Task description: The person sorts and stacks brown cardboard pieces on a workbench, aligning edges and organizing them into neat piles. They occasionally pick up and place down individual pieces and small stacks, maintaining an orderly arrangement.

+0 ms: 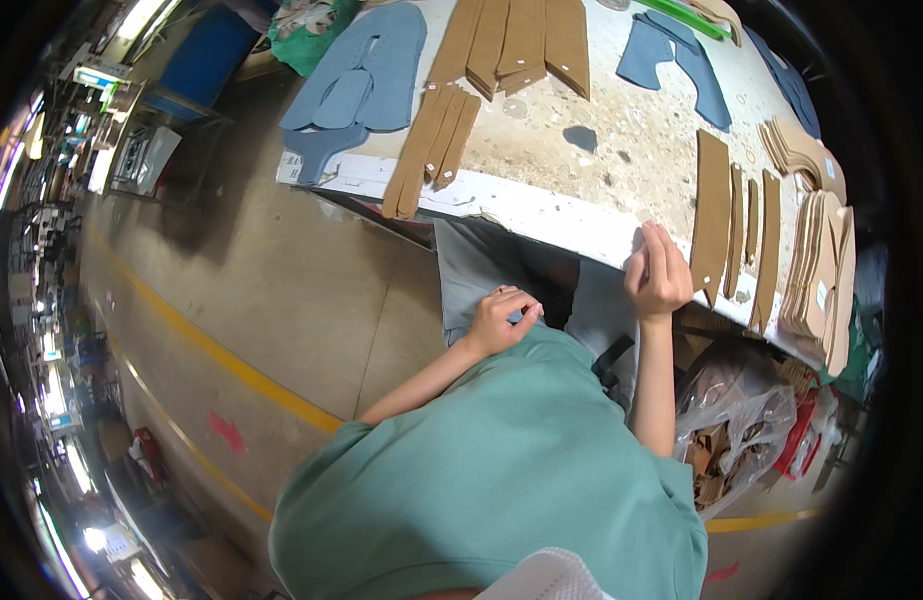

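My right hand [663,278] is at the near edge of the speckled table [536,150], just left of a wide brown strip [710,205]. Its fingers are pressed together in a pinch, and whatever may be between the tips is too small to make out. My left hand [503,320] is held low in front of my waist, away from the table. Its fingers are curled in, with nothing visible in them. Right of the wide strip, several narrower brown strips [766,240] lie side by side.
Blue-grey cut pieces [391,60] and stacked brown pieces [451,125] lie at the table's left. More blue pieces [696,75] are at the back, beige stacks [809,265] at the right. A clear bag of brown scraps [726,450] stands below the right end.
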